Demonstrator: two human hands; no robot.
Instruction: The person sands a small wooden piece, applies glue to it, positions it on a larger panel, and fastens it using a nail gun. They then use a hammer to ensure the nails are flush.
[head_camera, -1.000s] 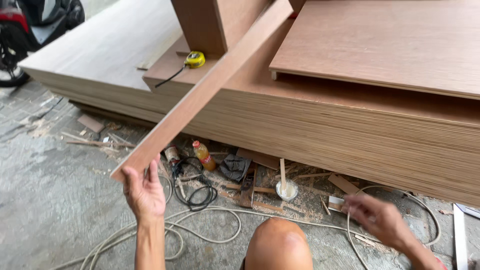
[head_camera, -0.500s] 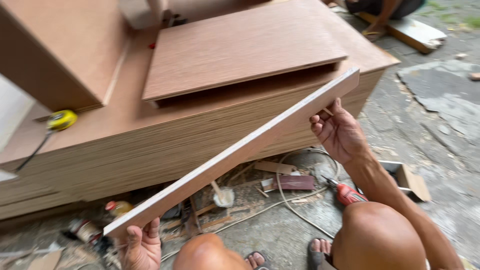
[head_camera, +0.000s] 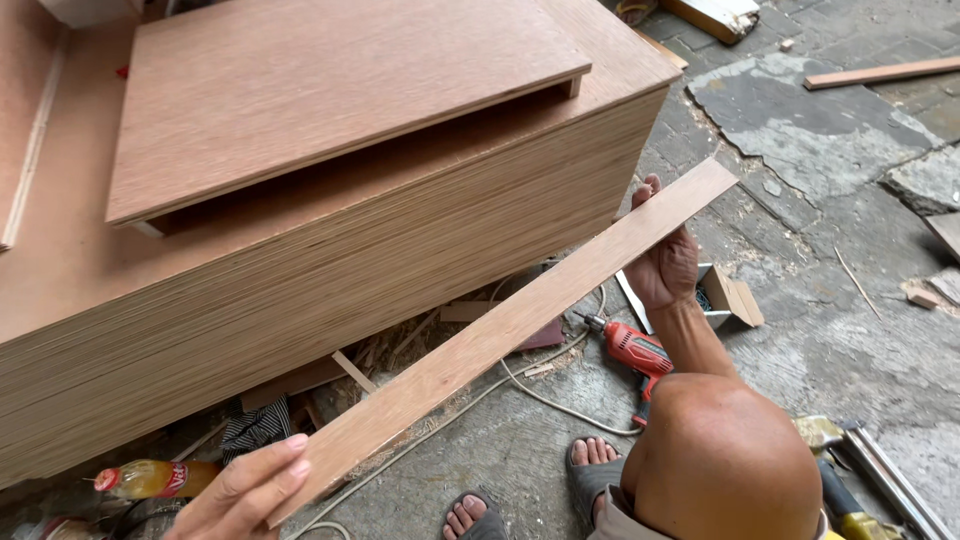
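Tall plywood stack (head_camera: 330, 290), red power drill (head_camera: 634, 349), yellow bottle (head_camera: 150, 478), white cable (head_camera: 540, 398), small cardboard box (head_camera: 728, 297)

Plank (head_camera: 510, 335) runs on a diagonal from 7 o'clock to 1 o'clock, held above the floor (head_camera: 800, 350). Left hand (head_camera: 245, 490) at its 7 o'clock end, right hand (head_camera: 665, 265) under it near the 1 o'clock end. Stack of sheets (head_camera: 330, 270) lies behind the plank, toward 11 o'clock; a panel (head_camera: 320, 90) rests on top of the stack. Drill (head_camera: 632, 350) on the floor just below the plank at 4 o'clock, a small open box (head_camera: 728, 297) beside it toward 3 o'clock. Bottle (head_camera: 150, 478) on the floor at 8 o'clock, at the foot of the stack. Cord (head_camera: 540, 398) crosses the floor under the plank. Knee (head_camera: 720, 460) at 5 o'clock, foot (head_camera: 592, 470) left of it.
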